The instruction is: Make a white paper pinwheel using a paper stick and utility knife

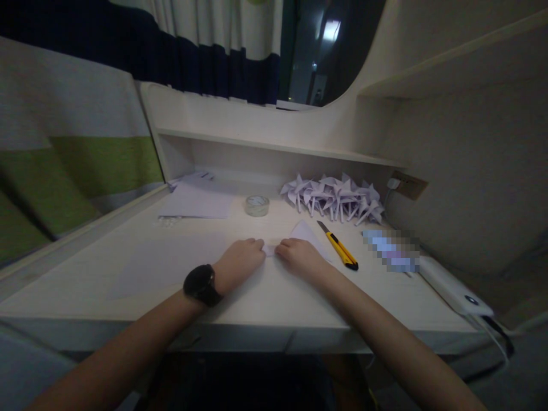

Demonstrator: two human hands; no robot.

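head view: a small paper [269, 250] is pinched at opposite ends by the left hand [240, 260] and right hand [302, 258], presumably for steadiness, mid-table. the knife [340, 248] is laid beside the right hand, seemingly within reach; pinwheels [336, 197] are massed behind, apparently for working room.

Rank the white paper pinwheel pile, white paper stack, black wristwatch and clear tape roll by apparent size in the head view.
1. White paper pinwheel pile
2. White paper stack
3. Black wristwatch, looking bigger for being nearer the camera
4. Clear tape roll
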